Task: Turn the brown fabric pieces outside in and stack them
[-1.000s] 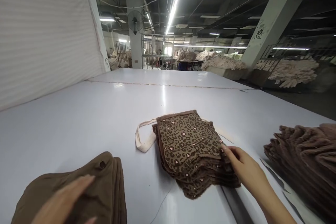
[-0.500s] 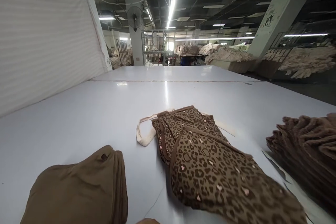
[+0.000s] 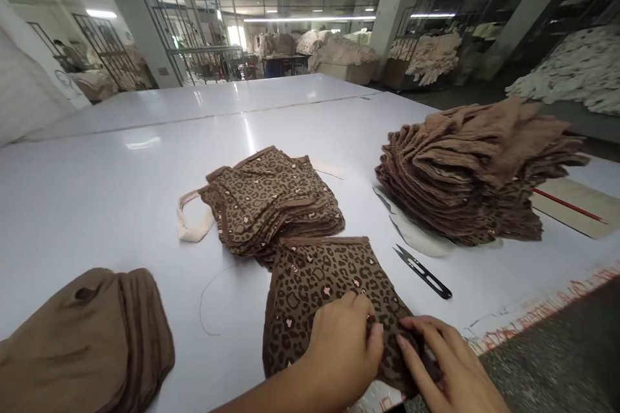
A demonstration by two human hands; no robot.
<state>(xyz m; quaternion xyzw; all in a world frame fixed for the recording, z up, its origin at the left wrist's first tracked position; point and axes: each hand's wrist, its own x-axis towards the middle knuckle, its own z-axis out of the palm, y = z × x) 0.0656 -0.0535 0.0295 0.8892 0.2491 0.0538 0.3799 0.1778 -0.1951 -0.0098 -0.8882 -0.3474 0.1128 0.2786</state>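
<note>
A brown leopard-print garment piece (image 3: 314, 284) with small pink marks and a brown band along its top lies spread at the table's near edge. My left hand (image 3: 343, 339) presses onto its middle with curled fingers, the fingertips partly hidden. My right hand (image 3: 448, 361) pinches its right edge between thumb and fingers. Just beyond it, and touching it, rests a stack of similar leopard-print pieces (image 3: 271, 200). A cream strip (image 3: 194, 229) sticks out from that stack's left side.
Plain brown folded pieces (image 3: 92, 335) are stacked at the left. Black thread snips (image 3: 423, 274) lie right of the hands, near a tall brown cloth pile (image 3: 469, 161). A loose thread (image 3: 202, 303) curls on the white table (image 3: 159, 187). Red markings line the table's right edge.
The view has swung right and down. Both hands have come into view on the leopard-print piece, which now lies flatter and nearer, off the stack. The snips are now visible.
</note>
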